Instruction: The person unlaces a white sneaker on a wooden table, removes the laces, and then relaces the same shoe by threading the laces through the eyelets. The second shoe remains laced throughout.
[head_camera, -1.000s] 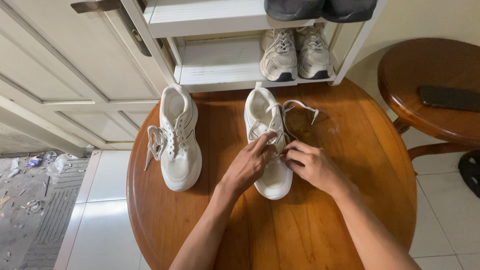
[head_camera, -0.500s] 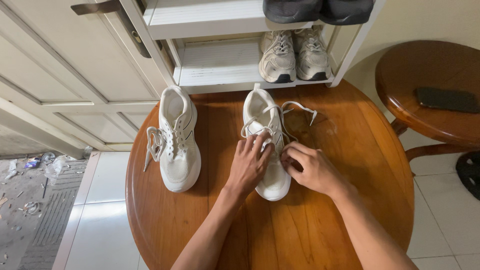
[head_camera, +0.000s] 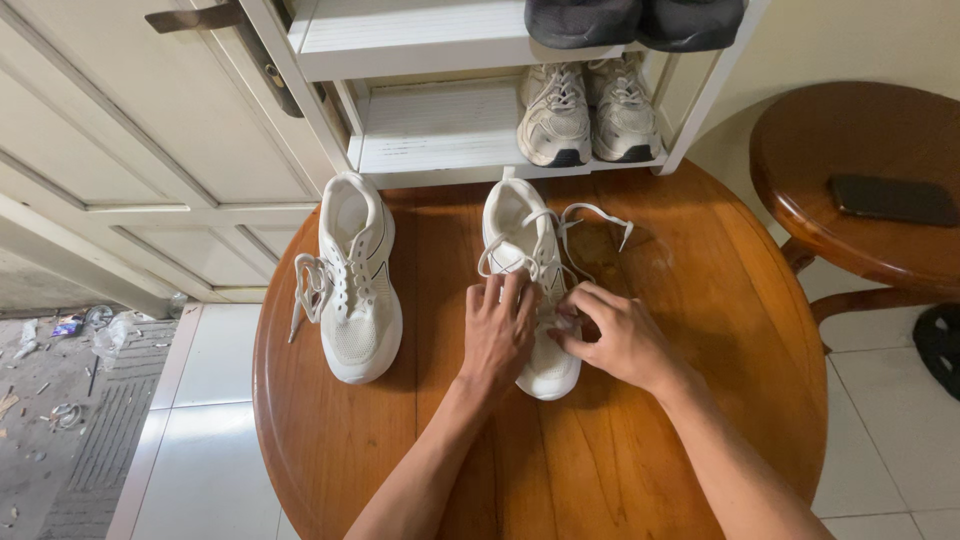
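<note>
left hand (head_camera: 497, 335) flat on white sneaker (head_camera: 528, 285) mid-table, right hand (head_camera: 612, 338) pinching its lace (head_camera: 578, 218), second sneaker (head_camera: 355, 280) near table's left edge, shelf (head_camera: 440, 125) holding beige pair (head_camera: 590, 110)

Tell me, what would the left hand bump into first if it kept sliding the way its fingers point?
Probably the loose white laces just ahead of the left hand, then the sneaker's open collar.

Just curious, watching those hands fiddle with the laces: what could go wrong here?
The loose lace end trails free on the round table, so a tug could pull it out of its eyelets. The left hand only rests on the shoe, which might slide. The other shoe sits near the table's edge.
</note>
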